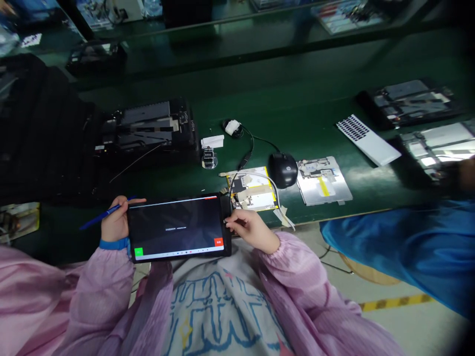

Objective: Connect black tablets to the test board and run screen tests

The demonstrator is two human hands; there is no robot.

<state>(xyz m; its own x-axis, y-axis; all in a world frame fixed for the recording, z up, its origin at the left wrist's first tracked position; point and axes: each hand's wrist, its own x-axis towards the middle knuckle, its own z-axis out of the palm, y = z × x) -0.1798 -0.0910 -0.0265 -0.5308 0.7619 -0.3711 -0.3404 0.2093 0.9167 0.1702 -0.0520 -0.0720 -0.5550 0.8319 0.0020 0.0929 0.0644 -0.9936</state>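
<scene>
My left hand (116, 223) grips the left edge of a black tablet (174, 212), with a blue pen (106, 213) also in that hand. The lit screen is dark, with a line of small text in the middle, a green button at lower left and a red one at lower right. At the tablet's right edge, my right hand (256, 228) is closed, its thumb and fingertips pinched at the side. What sits between those fingertips is too small to make out. A thin black cable (253, 147) runs down close to that edge.
Behind the tablet lie a battery pack (256, 190) with a white cable over it, a black mouse (283, 169) and a metal plate (323, 182). Opened devices (148, 126) stand at left, more at right beside a white keyboard (367, 140). A blue-sleeved co-worker (404, 242) sits at right.
</scene>
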